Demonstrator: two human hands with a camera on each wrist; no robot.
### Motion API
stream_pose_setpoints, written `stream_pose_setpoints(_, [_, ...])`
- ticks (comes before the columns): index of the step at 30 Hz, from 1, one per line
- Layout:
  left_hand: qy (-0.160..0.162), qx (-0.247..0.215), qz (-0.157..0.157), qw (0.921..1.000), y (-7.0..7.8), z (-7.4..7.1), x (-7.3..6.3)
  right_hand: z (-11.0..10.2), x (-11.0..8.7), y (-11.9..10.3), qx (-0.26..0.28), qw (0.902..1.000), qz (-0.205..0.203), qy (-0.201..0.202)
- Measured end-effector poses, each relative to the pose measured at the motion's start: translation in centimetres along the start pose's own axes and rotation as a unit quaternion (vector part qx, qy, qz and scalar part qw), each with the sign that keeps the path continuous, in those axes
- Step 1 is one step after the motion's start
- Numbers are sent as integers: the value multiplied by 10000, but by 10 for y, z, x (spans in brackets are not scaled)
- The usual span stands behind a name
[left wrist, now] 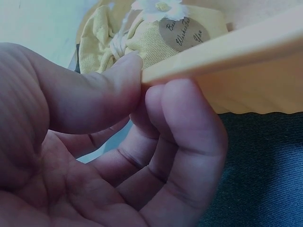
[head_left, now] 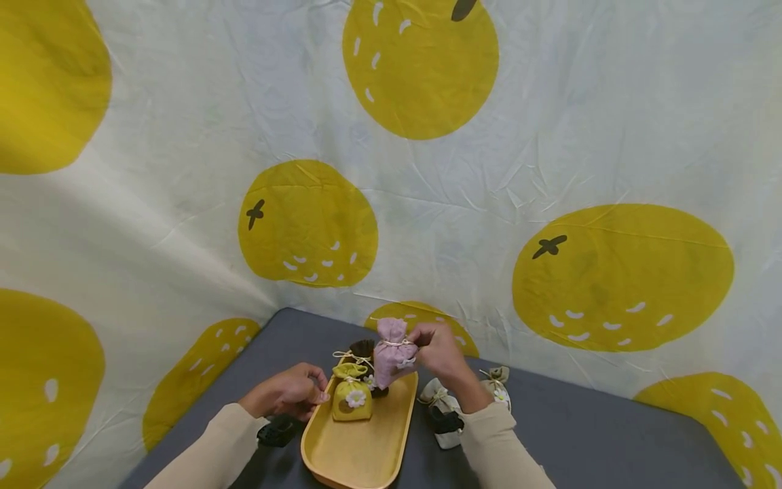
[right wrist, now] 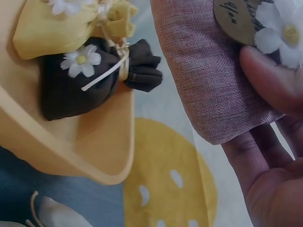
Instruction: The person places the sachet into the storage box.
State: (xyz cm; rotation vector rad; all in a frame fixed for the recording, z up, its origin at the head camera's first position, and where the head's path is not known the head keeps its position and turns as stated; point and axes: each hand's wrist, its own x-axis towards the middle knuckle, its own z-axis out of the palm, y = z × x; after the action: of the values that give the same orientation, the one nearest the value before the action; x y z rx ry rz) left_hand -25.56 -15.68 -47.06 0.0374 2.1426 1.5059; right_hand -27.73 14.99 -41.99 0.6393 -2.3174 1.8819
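My right hand grips a pink drawstring pouch by its side, above the far end of a wooden tray. In the right wrist view the thumb presses the pouch beside its white flower and round tag. My left hand pinches the tray's left rim between thumb and fingers, as the left wrist view shows up close. Inside the tray stands a yellow pouch with a white flower and a round tag. Beside it, at the far end, leans a dark brown pouch tied with pale cord, partly hidden in the head view.
Right of the tray, pale pouches lie on the dark grey table, partly covered by the right forearm. Another beige pouch is just beyond that wrist. A white cloth printed with yellow fruit hangs behind the table.
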Motion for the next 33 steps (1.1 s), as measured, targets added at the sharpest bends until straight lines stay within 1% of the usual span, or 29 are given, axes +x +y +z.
stream_pose_setpoints(4, [31, 54, 76, 10000, -1, 1, 0, 5, 1, 7, 5, 9999, 125, -16])
stream_pose_setpoints(11, [58, 10, -16, 10000, -1, 1, 2, 8, 2, 17, 29, 9998, 179, -101])
stream_pose_setpoints(17, [127, 68, 6, 9999, -1, 3, 2, 11, 1, 26, -219, 9994, 116, -228])
stream_pose_setpoints(23, [89, -29, -100, 9999, 0, 2, 3, 13, 0, 33, -387, 9980, 407, -291])
stream_pose_setpoints(25, [70, -41, -119, 9999, 0, 2, 3, 14, -1, 35, -479, 9974, 447, -303])
stream_pose_setpoints(33, [96, 41, -26, 9999, 0, 1, 2, 17, -2, 42, -750, 9961, 383, -267])
